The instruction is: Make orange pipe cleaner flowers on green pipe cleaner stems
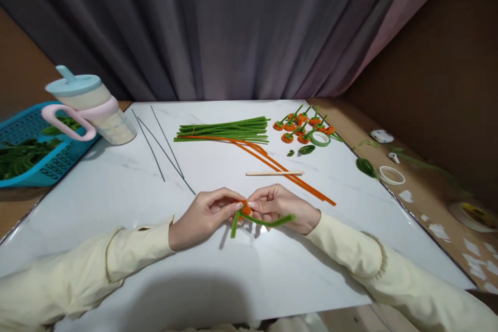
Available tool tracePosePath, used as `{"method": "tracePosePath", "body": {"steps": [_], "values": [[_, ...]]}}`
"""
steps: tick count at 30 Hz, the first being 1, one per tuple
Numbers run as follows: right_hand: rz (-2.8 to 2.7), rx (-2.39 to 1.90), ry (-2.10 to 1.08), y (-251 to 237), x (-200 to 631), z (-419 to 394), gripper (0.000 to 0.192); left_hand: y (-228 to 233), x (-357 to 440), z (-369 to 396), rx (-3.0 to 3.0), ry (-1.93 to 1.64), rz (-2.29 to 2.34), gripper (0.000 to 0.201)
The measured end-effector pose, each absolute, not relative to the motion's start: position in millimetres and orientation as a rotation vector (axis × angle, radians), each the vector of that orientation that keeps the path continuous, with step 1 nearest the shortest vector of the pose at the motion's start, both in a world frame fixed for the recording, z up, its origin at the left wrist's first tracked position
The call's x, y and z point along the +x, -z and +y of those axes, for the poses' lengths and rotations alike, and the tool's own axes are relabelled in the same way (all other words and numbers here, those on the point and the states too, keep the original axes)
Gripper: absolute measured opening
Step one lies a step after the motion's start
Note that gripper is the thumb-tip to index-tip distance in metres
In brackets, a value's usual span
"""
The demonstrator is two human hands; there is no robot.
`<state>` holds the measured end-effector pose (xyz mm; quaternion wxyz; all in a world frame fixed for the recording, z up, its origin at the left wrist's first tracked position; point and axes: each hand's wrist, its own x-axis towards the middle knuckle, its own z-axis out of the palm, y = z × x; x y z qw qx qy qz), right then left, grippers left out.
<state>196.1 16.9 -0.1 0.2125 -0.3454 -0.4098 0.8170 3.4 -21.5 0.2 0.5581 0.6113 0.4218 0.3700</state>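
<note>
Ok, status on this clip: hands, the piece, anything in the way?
Left hand and right hand both pinch the orange coil, green stem trailing right. Wooden stick and orange stems lie just beyond; nothing blocking.

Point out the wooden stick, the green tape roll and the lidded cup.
wooden stick [274,173], head view, middle of its length
green tape roll [313,139], head view, left of its ring
lidded cup [112,125], head view, clear side wall

table [218,275] was white, faintly marbled | coil [246,210] orange on green stem [268,222] | sleeves [116,257] pale cream | bundle [225,130] green | strands [288,176] orange | stick [274,173] light wood | flowers [301,127] orange, green stems | basket [29,150] blue | cup [87,109] teal lid, pink handle | curtain [218,26] grey
</note>
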Motion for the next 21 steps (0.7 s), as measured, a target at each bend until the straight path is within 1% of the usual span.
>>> {"method": "tracePosePath", "body": {"steps": [4, 9, 21], "values": [[-1.253, -0.965, -2.184, 2.3, 196.2, 15.7, 0.026, -1.0, 3.6, -21.9, 1.469, -0.885, 1.012, 0.02], [-1.298, -0.907, -2.171, 5.6, 197.4, 15.2, 0.03, -0.1, 3.8, -22.0, 1.447, -0.887, 1.021, 0.021], [-1.339, -0.971, -2.075, -0.2, 190.7, 8.6, 0.033, 1.0, 3.6, -24.1, 1.503, -0.902, 1.037, 0.019]]}}
